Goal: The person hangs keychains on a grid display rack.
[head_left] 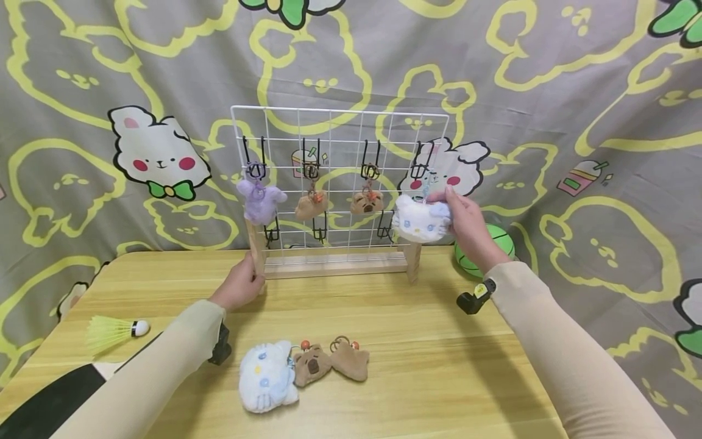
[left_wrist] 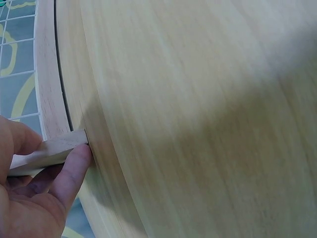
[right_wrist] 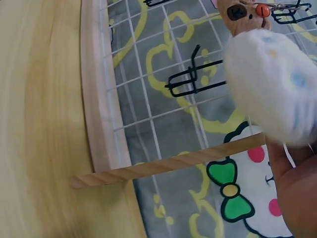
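Observation:
My right hand (head_left: 470,227) holds a white cat plush keychain (head_left: 419,221) with blue eyes and a blue bow, near its top. This plush hangs in front of the right end of a white wire grid rack (head_left: 340,112), just below a black hook (head_left: 421,169). Whether its ring is on that hook I cannot tell. My left hand (head_left: 239,285) grips the left wooden leg (left_wrist: 54,148) of the rack, thumb on one side and fingers on the other. Along the upper hooks hang a purple plush (head_left: 262,202), a brown plush (head_left: 311,206) and a brown bear plush (head_left: 366,203).
At the table's front lie a second white cat plush (head_left: 265,378), a bear plush (head_left: 312,366) and a brown plush (head_left: 351,361). A yellow shuttlecock (head_left: 112,330) and a dark paddle-like object (head_left: 55,396) lie left. Behind my right wrist sits a green ball (head_left: 500,239). Patterned cloth hangs behind.

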The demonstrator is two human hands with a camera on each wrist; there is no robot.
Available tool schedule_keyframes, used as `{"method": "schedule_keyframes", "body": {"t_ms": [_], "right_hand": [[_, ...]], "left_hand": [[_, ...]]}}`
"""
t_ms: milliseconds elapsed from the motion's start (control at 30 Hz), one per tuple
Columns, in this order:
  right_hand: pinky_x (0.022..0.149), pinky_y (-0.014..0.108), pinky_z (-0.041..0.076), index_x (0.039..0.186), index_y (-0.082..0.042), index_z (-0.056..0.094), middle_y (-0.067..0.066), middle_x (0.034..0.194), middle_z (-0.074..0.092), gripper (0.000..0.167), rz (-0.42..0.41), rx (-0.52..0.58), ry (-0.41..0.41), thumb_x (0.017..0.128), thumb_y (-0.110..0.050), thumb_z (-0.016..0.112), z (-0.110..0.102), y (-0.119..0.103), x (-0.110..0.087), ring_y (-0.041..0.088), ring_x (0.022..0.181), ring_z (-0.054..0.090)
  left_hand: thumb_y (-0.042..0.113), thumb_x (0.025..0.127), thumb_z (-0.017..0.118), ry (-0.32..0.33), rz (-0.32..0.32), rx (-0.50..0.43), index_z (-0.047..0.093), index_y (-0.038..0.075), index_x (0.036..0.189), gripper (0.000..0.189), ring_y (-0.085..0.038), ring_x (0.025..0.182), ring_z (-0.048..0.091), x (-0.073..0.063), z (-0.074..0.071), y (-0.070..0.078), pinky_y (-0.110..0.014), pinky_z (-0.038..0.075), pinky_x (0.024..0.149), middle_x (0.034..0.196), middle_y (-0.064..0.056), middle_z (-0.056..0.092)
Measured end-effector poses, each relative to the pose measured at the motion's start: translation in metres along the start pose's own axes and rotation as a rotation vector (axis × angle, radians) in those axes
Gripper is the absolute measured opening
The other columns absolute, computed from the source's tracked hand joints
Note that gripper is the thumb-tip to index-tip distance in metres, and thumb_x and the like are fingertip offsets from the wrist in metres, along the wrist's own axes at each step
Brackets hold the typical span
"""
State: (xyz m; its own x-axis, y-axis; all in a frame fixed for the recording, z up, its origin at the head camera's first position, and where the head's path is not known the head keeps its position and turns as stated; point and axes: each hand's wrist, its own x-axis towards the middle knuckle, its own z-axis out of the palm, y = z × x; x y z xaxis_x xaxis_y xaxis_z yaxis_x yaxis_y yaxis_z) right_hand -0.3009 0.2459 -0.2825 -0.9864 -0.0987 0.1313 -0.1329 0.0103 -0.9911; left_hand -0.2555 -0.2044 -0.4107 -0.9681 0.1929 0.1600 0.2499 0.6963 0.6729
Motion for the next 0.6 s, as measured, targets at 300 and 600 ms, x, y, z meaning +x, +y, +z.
{"method": "schedule_keyframes", "body": {"t_ms": [300, 600], "right_hand": [[0.083, 0.016, 0.058, 0.131, -0.010, 0.056, -0.017, 0.093, 0.077, 0.050, 0.075, 0.078, -0.041, 0.114, -0.045, 0.026, -0.002, 0.029, -0.008, -0.001, 0.089, 0.072], [0.109, 0.035, 0.053, 0.157, 0.002, 0.038, -0.012, 0.109, 0.080, 0.058, 0.078, 0.088, -0.133, 0.116, -0.037, 0.028, -0.008, 0.054, -0.012, 0.008, 0.108, 0.075]], "left_hand": [[-0.003, 0.100, 0.048, -0.015, -0.019, -0.011, 0.024, -0.020, 0.151, 0.059, -0.048, 0.121, 0.060, -0.002, 0.001, 0.001, -0.049, 0.056, 0.090, 0.145, -0.047, 0.046], [-0.003, 0.100, 0.047, -0.028, -0.031, -0.004, 0.020, -0.020, 0.153, 0.062, -0.048, 0.118, 0.061, 0.000, -0.001, 0.001, -0.050, 0.057, 0.089, 0.145, -0.047, 0.045]]}}
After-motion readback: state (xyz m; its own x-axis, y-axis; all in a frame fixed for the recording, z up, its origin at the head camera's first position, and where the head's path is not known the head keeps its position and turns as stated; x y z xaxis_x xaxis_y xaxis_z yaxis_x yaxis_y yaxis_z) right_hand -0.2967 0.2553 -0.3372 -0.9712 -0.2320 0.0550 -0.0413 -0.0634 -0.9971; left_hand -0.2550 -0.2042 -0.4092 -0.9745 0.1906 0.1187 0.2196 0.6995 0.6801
